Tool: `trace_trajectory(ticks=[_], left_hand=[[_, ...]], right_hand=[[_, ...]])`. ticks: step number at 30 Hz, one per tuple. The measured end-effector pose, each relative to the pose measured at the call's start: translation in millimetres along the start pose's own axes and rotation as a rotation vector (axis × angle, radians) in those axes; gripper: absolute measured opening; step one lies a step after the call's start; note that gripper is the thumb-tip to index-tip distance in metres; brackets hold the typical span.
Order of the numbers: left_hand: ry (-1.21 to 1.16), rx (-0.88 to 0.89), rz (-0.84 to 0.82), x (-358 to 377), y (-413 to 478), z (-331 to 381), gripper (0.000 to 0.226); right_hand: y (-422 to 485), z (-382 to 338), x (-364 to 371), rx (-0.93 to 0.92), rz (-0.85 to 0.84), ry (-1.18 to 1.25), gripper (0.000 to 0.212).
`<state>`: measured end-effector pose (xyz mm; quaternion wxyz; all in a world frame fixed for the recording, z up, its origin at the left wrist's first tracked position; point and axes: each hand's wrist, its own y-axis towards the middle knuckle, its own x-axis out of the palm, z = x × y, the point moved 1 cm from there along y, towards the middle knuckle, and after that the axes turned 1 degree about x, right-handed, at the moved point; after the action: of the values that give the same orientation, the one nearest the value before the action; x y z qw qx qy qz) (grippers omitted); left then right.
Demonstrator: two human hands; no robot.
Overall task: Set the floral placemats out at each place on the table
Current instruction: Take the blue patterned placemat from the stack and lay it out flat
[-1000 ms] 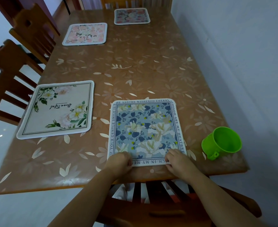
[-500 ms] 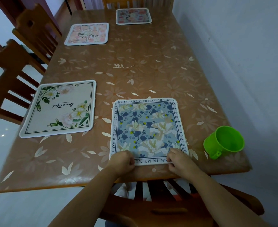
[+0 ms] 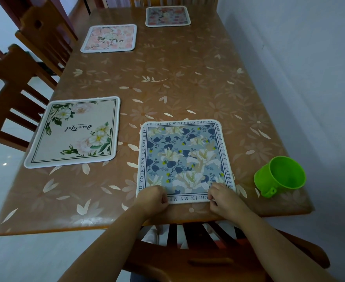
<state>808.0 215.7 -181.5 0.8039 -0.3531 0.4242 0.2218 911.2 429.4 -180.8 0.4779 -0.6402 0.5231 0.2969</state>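
Note:
A blue floral placemat (image 3: pixel 184 157) with lettering round its border lies flat at the near end of the brown table (image 3: pixel 187 78). My left hand (image 3: pixel 152 197) pinches its near left corner and my right hand (image 3: pixel 223 197) pinches its near right corner. A cream placemat with white flowers (image 3: pixel 76 132) lies at the near left place. A pink floral placemat (image 3: pixel 109 38) lies at the far left place. Another pink and grey placemat (image 3: pixel 167 16) lies at the far end.
A green plastic cup (image 3: pixel 280 176) stands at the table's near right corner, close to the wall (image 3: pixel 309 78). Wooden chairs (image 3: pixel 11 94) stand along the left side, and one chair back (image 3: pixel 198 257) is just below my arms.
Both hands stay on the blue placemat's near edge. The mat has shifted very slightly; nothing else on the table has moved.

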Motion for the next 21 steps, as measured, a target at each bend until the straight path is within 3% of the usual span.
trace_trajectory(ticks=[9, 13, 16, 21], left_hand=[[-0.036, 0.030, 0.042, 3, 3, -3, 0.011], [-0.005, 0.063, 0.098, 5, 7, -7, 0.033], [-0.072, 0.081, 0.158, 7, 11, -9, 0.054], [0.099, 0.133, 0.006, 20, 24, -10, 0.085]], right_hand=[[-1, -2, 0, 0.021, 0.060, 0.019, 0.016], [3, -3, 0, 0.024, 0.112, 0.033, 0.036], [11, -6, 4, 0.005, 0.060, 0.049, 0.048], [35, -15, 21, -0.096, -0.056, -0.101, 0.061]])
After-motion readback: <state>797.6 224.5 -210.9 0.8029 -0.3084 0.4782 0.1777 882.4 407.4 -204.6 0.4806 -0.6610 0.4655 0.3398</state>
